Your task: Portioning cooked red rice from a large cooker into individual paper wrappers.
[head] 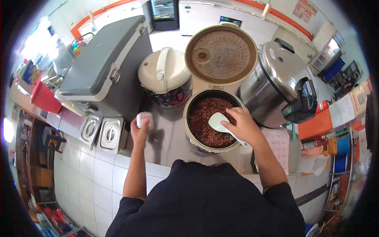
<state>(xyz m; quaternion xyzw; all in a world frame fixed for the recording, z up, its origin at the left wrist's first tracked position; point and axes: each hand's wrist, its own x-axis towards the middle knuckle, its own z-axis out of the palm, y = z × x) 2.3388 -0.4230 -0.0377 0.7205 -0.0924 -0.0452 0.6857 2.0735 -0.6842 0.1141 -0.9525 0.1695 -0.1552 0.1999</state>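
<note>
My left hand (139,130) grips a small white paper-wrapped bundle (144,120) with pink print, left of an uncovered rice cooker (187,130). Dark reddish-brown cooked rice (204,118) fills much of the cooker's black inner pot. A pale rice paddle (217,122) lies on the rice, its handle towards the front right rim. Over the paddle, my right hand (242,124) has its thumb and fingers apart; the thumb overlaps the paddle's neck, and whether it touches is unclear. The cooker's hinged lid (222,56) stands raised behind the pot, its underside wet.
Behind are a lidded floral rice cooker (165,71) and a grey cooler box (103,59). A steel cooker (275,80) stands at right, near printed paper sheets (276,148) on a tray (294,160). Steel lidded food pans (110,134) sit at the counter's left edge.
</note>
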